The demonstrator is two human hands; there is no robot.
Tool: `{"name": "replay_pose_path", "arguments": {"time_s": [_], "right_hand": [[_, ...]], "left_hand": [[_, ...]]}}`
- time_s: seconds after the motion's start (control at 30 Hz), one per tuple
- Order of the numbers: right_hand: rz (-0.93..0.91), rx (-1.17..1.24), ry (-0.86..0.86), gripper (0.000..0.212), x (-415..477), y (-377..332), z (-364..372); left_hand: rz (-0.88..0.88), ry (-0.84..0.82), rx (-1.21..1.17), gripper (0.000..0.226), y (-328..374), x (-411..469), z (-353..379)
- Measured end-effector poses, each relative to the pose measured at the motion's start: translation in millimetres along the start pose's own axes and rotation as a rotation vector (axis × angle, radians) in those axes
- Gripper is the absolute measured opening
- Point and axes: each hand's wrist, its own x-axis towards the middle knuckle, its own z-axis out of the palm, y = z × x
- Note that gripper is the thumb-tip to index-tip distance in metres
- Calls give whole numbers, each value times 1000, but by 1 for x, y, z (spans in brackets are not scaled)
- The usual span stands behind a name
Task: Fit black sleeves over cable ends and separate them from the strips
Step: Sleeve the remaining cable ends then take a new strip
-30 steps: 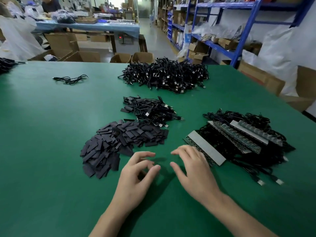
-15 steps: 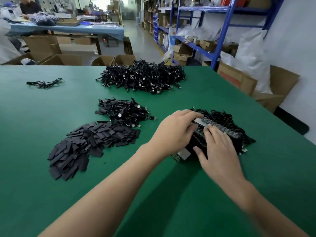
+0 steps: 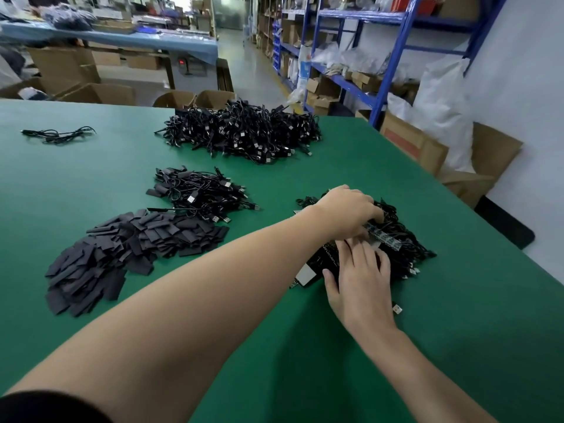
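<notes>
- Working from the head view only: cabled strip stack (image 3: 406, 245) sitting right of centre on the green table (image 3: 91, 184), both hands on it.
- Left hand (image 3: 348, 212) stretched across the body, fingers curled down over the near end of a clear strip (image 3: 386, 238) on top of the stack. Reads as a pinch, thumb side mostly hidden.
- Right hand (image 3: 363, 279) laid flat on the stack just below the left, fingers straight, pressing down, holding nothing.
- White-backed strip end (image 3: 305, 274) poking out from under the stack, just beside the right thumb.
- Black sleeves (image 3: 122, 248) heaped loose at left, well apart from both hands; none picked up yet.
- Small cable pile (image 3: 198, 193) just behind the sleeves, some ends apparently sleeved. Big cable heap (image 3: 244, 132) further back, stray cables (image 3: 58, 135) far left.
- Loose USB plug (image 3: 396, 308) lying on the table near the right wrist.
- Handling guess, strips: light, thin, bendy, with limp tangle-prone cables likely to drag neighbours up. Best taken by pinching one strip at its end while pinning the rest flat.
- Handling guess, sleeves: soft, flat, near weightless, probably needing a squeeze to open the mouth. Best taken by the edges, one at a time.
- Handling guess, cable ends: grab at the rigid plug body, not the cord, and pull straight off the strip to avoid kinking.
</notes>
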Motion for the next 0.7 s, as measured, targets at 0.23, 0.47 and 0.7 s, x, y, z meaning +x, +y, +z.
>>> {"name": "replay_pose_path", "arguments": {"time_s": [0.23, 0.47, 0.7], "right_hand": [[-21, 95, 40, 62, -6, 5, 12], [-3, 88, 43, 66, -2, 5, 15], [20, -12, -48, 84, 10, 5, 13]], "left_hand": [[98, 66, 262, 22, -4, -8, -13], [46, 233, 254, 28, -22, -7, -23], [-130, 547, 32, 28, -37, -7, -56]]}}
